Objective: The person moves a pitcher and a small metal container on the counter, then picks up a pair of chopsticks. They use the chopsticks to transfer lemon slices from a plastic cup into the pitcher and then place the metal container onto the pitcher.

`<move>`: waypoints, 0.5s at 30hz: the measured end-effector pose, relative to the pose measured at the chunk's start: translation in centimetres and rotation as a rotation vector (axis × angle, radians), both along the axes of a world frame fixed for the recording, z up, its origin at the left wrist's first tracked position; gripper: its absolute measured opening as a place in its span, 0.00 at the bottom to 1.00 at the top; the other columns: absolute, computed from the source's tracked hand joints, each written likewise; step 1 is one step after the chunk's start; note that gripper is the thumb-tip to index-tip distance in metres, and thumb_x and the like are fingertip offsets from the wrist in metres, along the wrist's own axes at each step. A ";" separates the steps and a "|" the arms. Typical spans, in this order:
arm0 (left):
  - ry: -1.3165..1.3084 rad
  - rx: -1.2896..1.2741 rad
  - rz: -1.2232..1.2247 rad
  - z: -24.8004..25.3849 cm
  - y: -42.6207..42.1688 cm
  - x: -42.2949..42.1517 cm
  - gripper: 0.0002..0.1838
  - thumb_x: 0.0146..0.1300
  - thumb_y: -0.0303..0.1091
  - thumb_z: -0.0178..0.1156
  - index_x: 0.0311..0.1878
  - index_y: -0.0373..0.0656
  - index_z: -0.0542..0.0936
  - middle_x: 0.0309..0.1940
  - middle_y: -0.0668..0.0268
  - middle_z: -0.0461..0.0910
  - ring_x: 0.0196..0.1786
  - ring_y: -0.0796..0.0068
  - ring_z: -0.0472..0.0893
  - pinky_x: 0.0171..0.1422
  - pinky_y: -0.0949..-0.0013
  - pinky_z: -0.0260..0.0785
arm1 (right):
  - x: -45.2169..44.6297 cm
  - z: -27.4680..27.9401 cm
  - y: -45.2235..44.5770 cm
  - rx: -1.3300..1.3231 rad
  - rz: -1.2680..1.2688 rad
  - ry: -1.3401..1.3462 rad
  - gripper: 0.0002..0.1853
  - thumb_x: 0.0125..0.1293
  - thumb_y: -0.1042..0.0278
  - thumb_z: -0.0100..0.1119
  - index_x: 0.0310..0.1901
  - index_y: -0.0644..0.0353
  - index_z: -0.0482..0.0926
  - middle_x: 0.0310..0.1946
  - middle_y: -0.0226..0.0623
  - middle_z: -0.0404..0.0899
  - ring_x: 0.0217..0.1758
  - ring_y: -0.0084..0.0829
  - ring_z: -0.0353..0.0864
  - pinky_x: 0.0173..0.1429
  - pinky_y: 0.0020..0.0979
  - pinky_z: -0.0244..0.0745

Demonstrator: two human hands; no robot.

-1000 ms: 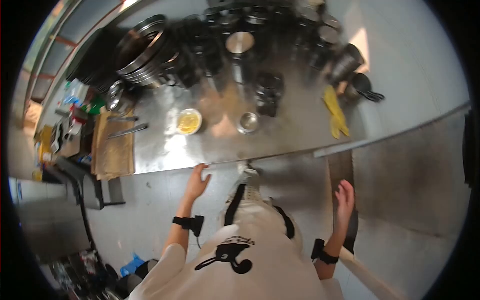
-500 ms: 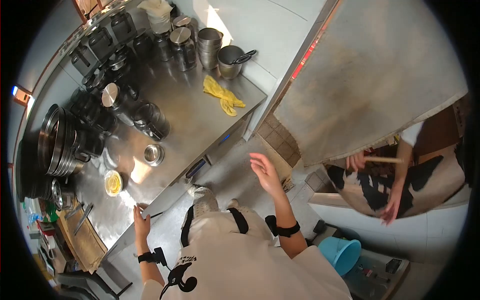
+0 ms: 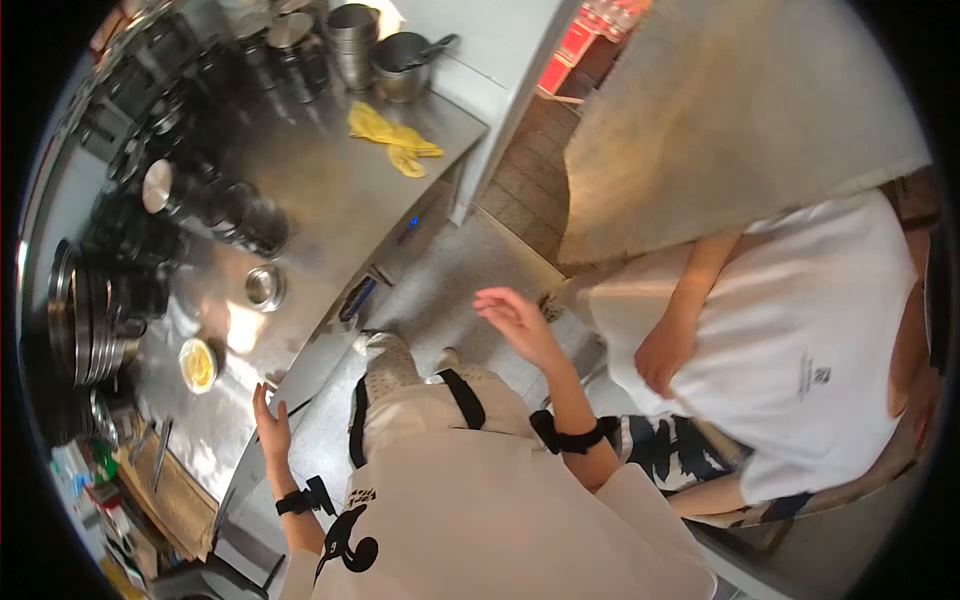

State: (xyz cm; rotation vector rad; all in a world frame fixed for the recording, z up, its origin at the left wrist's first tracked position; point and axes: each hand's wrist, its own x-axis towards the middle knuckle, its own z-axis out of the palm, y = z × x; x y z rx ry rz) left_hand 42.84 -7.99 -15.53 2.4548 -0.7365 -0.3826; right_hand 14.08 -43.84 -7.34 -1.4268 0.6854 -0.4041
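Your left hand (image 3: 272, 428) is empty, unclenched, by the steel table (image 3: 330, 215) edge, lower left; right hand (image 3: 518, 318) likewise, mid-frame. Give the co-worker (image 3: 800, 350), frame right, elbow room.

Smooth glossy metal table (image 3: 325, 180), shiny metal cups (image 3: 353, 55), glossy dark jars (image 3: 255, 222), rough matt cloth curtain (image 3: 740, 120), matt cloth shirt (image 3: 490, 510)

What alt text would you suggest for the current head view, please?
An open left hand is near the edge of a metal table, an open right hand in mid-air, both empty. Jars and a bowl of something yellow stand on it; another person in a white shirt is at right.
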 end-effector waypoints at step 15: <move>-0.032 -0.360 0.471 8.4 0.6 1.0 0.17 0.56 0.27 0.54 0.51 0.42 0.71 0.57 0.58 0.66 0.59 0.56 0.66 0.61 0.61 0.59 | 25.7 5.0 4.2 -0.014 0.728 0.003 0.13 0.65 0.71 0.47 0.49 0.66 0.70 0.41 0.39 0.76 0.46 0.27 0.74 0.53 0.27 0.67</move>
